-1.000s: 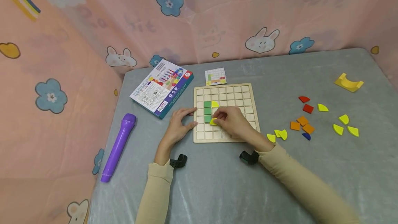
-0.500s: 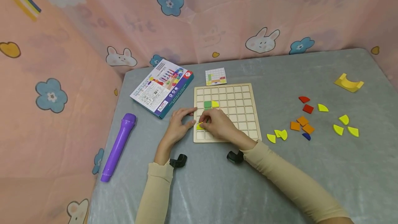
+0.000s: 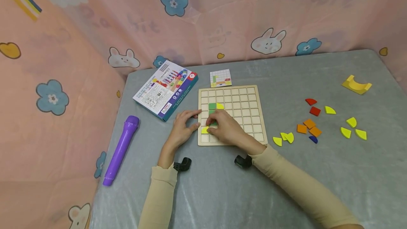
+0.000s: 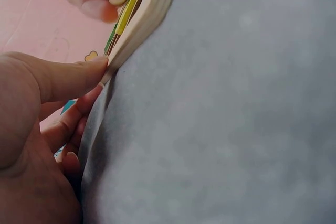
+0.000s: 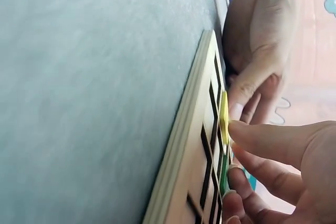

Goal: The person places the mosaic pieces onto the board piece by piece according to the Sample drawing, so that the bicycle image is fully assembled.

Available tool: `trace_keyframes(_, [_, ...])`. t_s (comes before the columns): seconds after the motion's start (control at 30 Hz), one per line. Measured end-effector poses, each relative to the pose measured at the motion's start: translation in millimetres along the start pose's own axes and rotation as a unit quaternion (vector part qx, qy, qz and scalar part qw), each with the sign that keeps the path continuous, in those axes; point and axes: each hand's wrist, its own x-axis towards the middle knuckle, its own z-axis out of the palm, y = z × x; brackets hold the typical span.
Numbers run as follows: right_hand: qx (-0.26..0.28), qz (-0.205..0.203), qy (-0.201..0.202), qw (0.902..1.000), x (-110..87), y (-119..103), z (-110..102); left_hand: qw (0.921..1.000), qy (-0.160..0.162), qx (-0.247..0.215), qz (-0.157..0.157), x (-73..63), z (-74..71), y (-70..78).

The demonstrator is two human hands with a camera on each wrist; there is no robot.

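A wooden grid board (image 3: pixel 259 116) lies on the table with green squares (image 3: pixel 212 106) in its second column and a yellow quarter-circle (image 3: pixel 220 106) beside the top one. Another yellow quarter-circle piece (image 3: pixel 204 130) lies flat in the left column, in the second row from the near edge. My right hand (image 3: pixel 226 127) is over the board, its thumb touching that yellow piece (image 5: pixel 224 116) and its other fingertips over the green squares. With thumb and index finger, my left hand (image 3: pixel 182 129) presses against the board's left edge, seen also in the left wrist view.
Loose yellow pieces (image 3: pixel 346 132), orange squares (image 3: pixel 301 128), red pieces (image 3: pixel 315 111) and a blue piece (image 3: pixel 313 139) lie right of the board. A yellow arch block (image 3: pixel 357 84) stands far right. A pattern card (image 3: pixel 220 78), game box (image 3: pixel 165 89) and purple microphone (image 3: pixel 122 151) surround the left side.
My right hand has carried a yellow quarter-circle from beside the lowest green square to the left column, then drawn slightly right, off it. My left hand has stayed at the board's edge.
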Motion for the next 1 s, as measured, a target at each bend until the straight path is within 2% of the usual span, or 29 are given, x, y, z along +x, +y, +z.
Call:
trace_keyframes(0.13, [-0.003, 0.0, 0.02, 0.9998, -12.3, 8, -8, 1.0, 0.001, -0.003, 0.006, 0.5, 0.9, 0.0])
trace_keyframes(0.43, [0.013, 0.006, 0.076, 0.997, -53.4, 43, -29, 0.9999, 0.003, -0.005, 0.011, -0.3, 1.9, -0.9])
trace_keyframes(0.6, [0.023, 0.027, 0.078, 0.9963, -80.3, 60, -50, 0.9999, 0.005, -0.009, 0.009, -1.0, 2.0, -0.6])
trace_keyframes(0.73, [0.004, 0.058, 0.082, 0.9949, -101.9, 70, -64, 0.9999, 0.004, -0.011, 0.006, -1.2, 2.4, 0.6])
trace_keyframes(0.83, [-0.009, 0.075, 0.095, 0.9926, -114.5, 76, -70, 0.9999, 0.004, -0.009, 0.004, -1.6, 2.3, 0.5])
trace_keyframes(1.0, [-0.023, 0.079, 0.126, 0.9886, -130.9, 84, -73, 0.9999, 0.005, -0.008, 0.005, -1.9, 1.7, 0.6])
